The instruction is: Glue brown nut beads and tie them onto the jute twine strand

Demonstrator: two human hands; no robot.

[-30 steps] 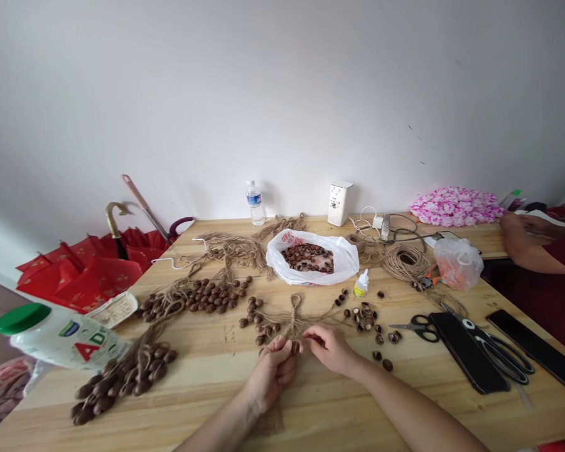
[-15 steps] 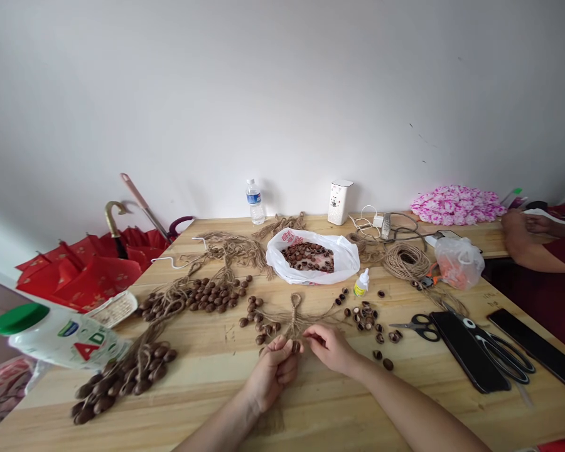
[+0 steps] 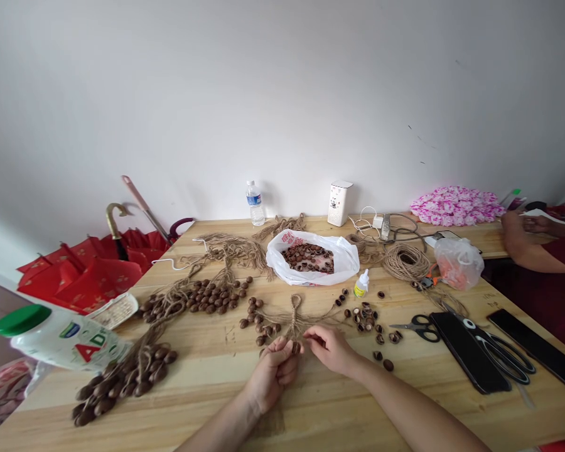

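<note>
On the wooden table in front of me lies a twine hanging (image 3: 294, 317) with a braided loop at its top and strands fanning out. Brown nut shells (image 3: 267, 329) sit at the ends of its left strands. My left hand (image 3: 277, 369) is closed, pinching a nut shell (image 3: 295, 346) between thumb and forefinger below the braid. Just right of it, my right hand (image 3: 330, 349) has its fingertips pressed together beside the twine strands; whatever they pinch is too small to make out. Loose half shells (image 3: 365, 317) and a small glue bottle (image 3: 361, 284) are beyond my right hand.
A white plastic bag (image 3: 273, 254) of shells stands behind the hanging. Finished-looking shell bunches (image 3: 144, 370) and a green-capped bottle (image 3: 70, 339) are left. Scissors (image 3: 421, 328), a black phone (image 3: 468, 351) and a twine coil (image 3: 407, 262) lie right. Another person's arm (image 3: 522, 242) rests far right.
</note>
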